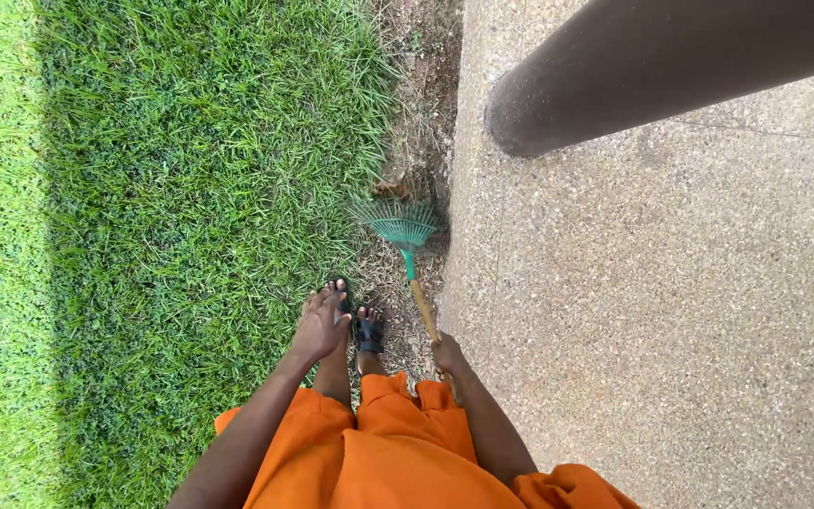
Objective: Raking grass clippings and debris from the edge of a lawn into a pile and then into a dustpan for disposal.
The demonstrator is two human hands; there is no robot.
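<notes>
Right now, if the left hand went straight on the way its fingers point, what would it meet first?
Probably the grass. The left hand is open and empty, fingers pointing ahead over the lawn's edge; nothing else shows in that line, though depth is unclear.

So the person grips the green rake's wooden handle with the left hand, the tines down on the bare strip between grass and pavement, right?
Not quite: the head view shows the right hand gripping the wooden handle of the green rake. The left hand hangs open and empty. The rest holds: the tines rest on the bare strip between the grass and the pavement.
</notes>
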